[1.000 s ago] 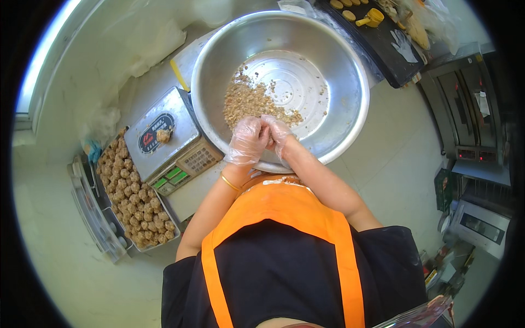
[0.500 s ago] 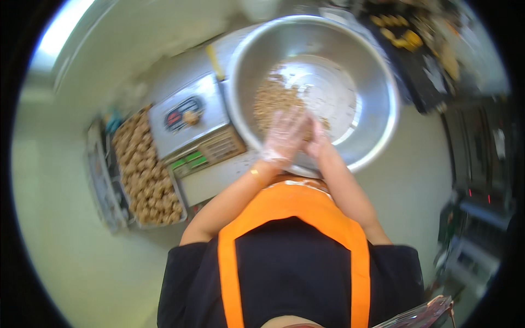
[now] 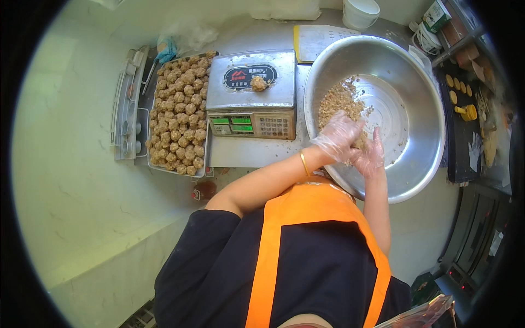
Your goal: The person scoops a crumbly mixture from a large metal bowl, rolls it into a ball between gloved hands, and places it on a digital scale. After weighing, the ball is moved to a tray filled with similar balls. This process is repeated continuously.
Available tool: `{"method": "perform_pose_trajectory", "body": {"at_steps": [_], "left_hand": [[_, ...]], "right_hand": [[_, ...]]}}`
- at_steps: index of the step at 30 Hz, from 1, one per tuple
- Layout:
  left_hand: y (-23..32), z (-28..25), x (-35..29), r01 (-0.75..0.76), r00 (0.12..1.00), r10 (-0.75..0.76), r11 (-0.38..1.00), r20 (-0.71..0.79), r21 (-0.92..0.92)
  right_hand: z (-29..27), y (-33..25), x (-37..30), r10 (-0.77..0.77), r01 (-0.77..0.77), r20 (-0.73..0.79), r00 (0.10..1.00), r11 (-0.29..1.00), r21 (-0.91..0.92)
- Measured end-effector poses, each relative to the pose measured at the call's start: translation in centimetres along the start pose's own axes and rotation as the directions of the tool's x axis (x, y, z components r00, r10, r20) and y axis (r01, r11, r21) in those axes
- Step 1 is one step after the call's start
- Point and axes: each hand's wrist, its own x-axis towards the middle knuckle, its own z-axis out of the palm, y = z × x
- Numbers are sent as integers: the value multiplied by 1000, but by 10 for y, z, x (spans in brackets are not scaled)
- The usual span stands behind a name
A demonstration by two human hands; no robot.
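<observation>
Inside a big steel bowl lies a heap of crumbly brown mixture, gathered on the left side. My left hand, in a clear plastic glove, curls over some of this mixture near the bowl's front rim. My right hand, gloved too, presses against it from the right with its thumb standing up. A bit of mixture shows between the two hands; most of what they hold is hidden. One rolled ball rests on the steel top of a digital scale left of the bowl.
Left of the scale, a metal tray is filled with several rows of similar balls. Behind the bowl are a paper sheet and a white bucket. A black tray with yellow moulds stands at the right.
The view has turned, so the bowl, scale and tray appear farther right. My hands stay together over the bowl's near side, and my right thumb now stands away from the left hand.
</observation>
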Motion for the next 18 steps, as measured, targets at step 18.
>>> {"method": "perform_pose_trajectory", "body": {"at_steps": [18], "left_hand": [[-249,-108,-106,687,715,-450,597,-536,415]], "right_hand": [[-13,10,19,-531,82,-115,840,334,-939]]}}
